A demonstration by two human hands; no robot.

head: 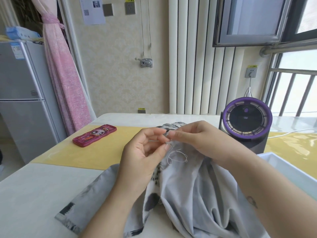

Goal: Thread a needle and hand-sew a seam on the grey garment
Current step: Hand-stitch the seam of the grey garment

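Garment [188, 194] is bunched under both wrists, its edge pinched by left hand [145, 152] and right hand [199, 140]. Thread [176, 158] looped just below them may be snarled into a knot if pulled fast.

The person is working in a lived-in room of a home: a silver fridge [22, 100] is standing well to the left of the left hand [145, 152], with a pink curtain [63, 79] hanging tied back beside it. Beyond both hands, what may be a white column radiator [192, 66] is running up the patterned wallpaper, and a barred window [291, 93] is letting in daylight above and to the right of the right hand [200, 138]. A purple desk fan [247, 117] is sitting on the table [34, 194] just behind the right hand, and a cartoon-printed pink case [94, 135] is lying beyond the left hand.
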